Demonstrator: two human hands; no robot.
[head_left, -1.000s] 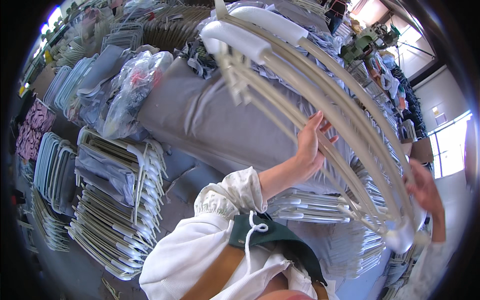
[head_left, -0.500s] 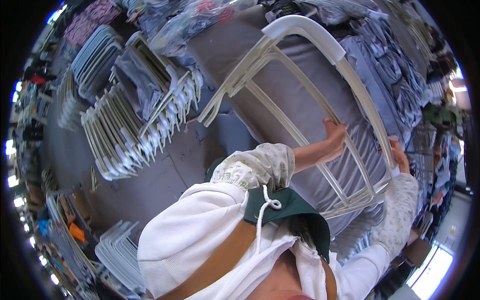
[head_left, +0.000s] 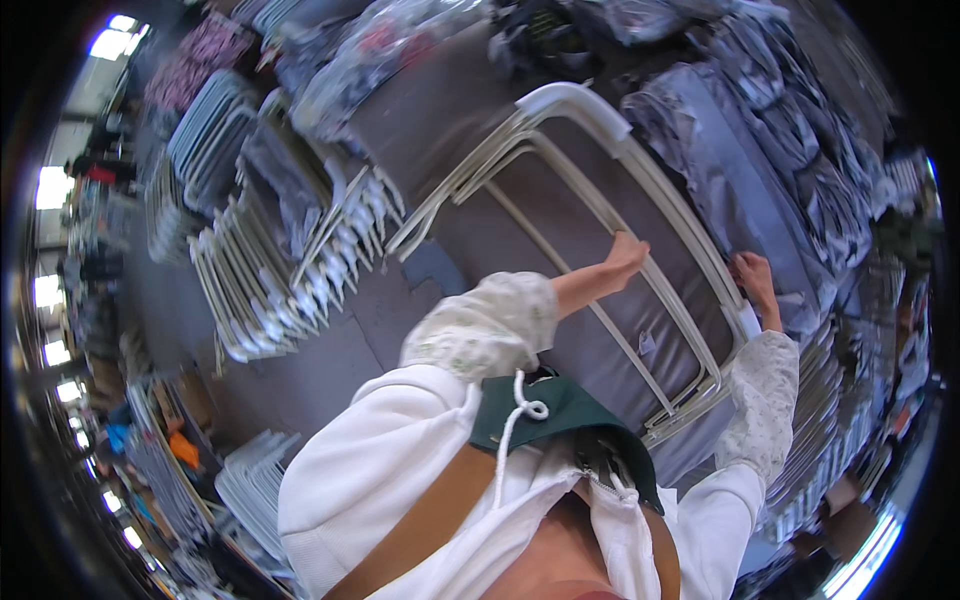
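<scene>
A folding chair frame (head_left: 580, 180) of cream metal tubes, with a white curved piece on its far rail, is held tilted over a grey-brown covered surface (head_left: 430, 110). Its tubes lie nearly folded together. My left hand (head_left: 628, 257) is closed around an inner tube near the middle. Further right, my right hand (head_left: 757, 283) has its fingers bent against the outer side tube, just above a white end piece (head_left: 745, 325). The far side of those fingers is partly hidden.
Heaped grey-blue fabric (head_left: 720, 150) lies along the right. To the left stand rows of cream folding frames (head_left: 250, 290) with white parts. Plastic-wrapped bundles (head_left: 400, 50) are piled at the back. More pale frames (head_left: 255, 480) sit at lower left.
The chair frame has swung left and lower, and its tubes look closer together. Both hands moved left with it. My right hand's fingers now show more at the outer tube.
</scene>
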